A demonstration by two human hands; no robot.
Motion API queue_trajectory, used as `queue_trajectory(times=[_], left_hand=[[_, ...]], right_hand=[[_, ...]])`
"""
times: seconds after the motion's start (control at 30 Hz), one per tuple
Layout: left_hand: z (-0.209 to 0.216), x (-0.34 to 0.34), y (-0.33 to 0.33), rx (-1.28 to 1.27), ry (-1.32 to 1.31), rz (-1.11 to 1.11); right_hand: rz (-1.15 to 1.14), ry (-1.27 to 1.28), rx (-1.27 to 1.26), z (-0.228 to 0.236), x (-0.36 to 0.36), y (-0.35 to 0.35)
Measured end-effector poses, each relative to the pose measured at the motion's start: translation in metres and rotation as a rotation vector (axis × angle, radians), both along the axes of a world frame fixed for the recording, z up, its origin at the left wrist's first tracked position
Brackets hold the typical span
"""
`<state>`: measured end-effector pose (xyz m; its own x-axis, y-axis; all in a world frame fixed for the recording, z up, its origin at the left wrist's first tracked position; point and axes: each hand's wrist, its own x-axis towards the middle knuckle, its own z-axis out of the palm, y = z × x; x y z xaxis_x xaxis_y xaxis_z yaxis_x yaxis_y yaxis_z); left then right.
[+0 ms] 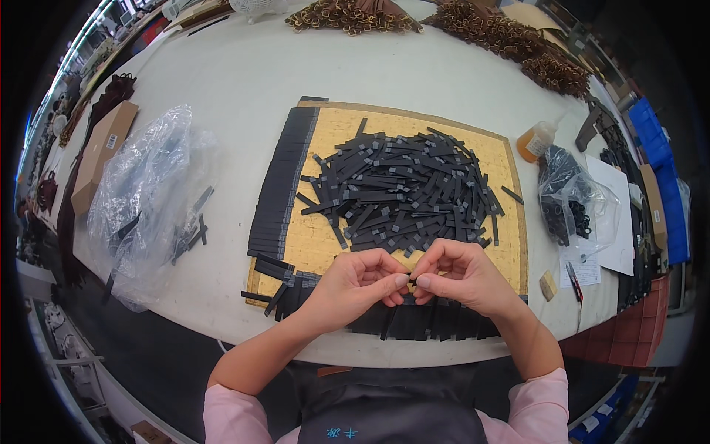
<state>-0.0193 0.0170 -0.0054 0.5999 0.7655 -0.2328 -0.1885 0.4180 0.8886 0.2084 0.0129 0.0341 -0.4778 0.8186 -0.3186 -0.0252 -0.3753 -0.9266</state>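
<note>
Near the front edge of the tabletop [237, 81], the left hand [367, 280] and right hand [462, 277] nearly meet, fingertips pinched on a small dark piece [412, 280], mostly hidden, perhaps held by both for control. Beyond, loose black strips [403, 185] lie heaped on a yellow board [334, 124], seemingly for easy reach; a flat row [275, 189] lines its left edge.

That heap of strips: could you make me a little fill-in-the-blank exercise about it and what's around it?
1. The left hand and right hand are close together beside a heap of strips coloured ____.
2. The board under the heap is coloured ____.
3. The bottle of amber liquid is to the ____ of the board.
4. The person's sleeves are coloured ____.

Missing words: black; yellow; right; pink.
</note>
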Motion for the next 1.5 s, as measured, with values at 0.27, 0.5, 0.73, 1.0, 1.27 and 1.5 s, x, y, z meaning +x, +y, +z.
queue_trajectory(times=[0.27, 0.5, 0.73, 1.0, 1.27, 1.5], left_hand=[[0.005, 0.001, -0.001, 0.033, 0.066, 0.065], [0.006, 0.0, 0.001, -0.027, 0.1, 0.104], [0.003, 0.001, 0.001, 0.014, 0.124, 0.089], [0.001, 0.003, -0.001, 0.039, 0.154, 0.128], [0.0, 0.005, -0.001, 0.03, 0.155, 0.142], [-0.001, 0.005, -0.001, 0.035, 0.163, 0.137]], right_hand=[[-0.001, 0.006, 0.04, -0.005, 0.0, 0.004], [0.006, -0.109, -0.067, 0.001, -0.002, 0.012], [0.026, -0.145, -0.064, -0.004, -0.004, 0.012], [0.02, -0.181, -0.011, -0.013, -0.006, 0.012], [-0.001, -0.164, -0.014, -0.016, -0.007, 0.011], [-0.038, -0.139, -0.055, -0.019, -0.008, 0.012]])
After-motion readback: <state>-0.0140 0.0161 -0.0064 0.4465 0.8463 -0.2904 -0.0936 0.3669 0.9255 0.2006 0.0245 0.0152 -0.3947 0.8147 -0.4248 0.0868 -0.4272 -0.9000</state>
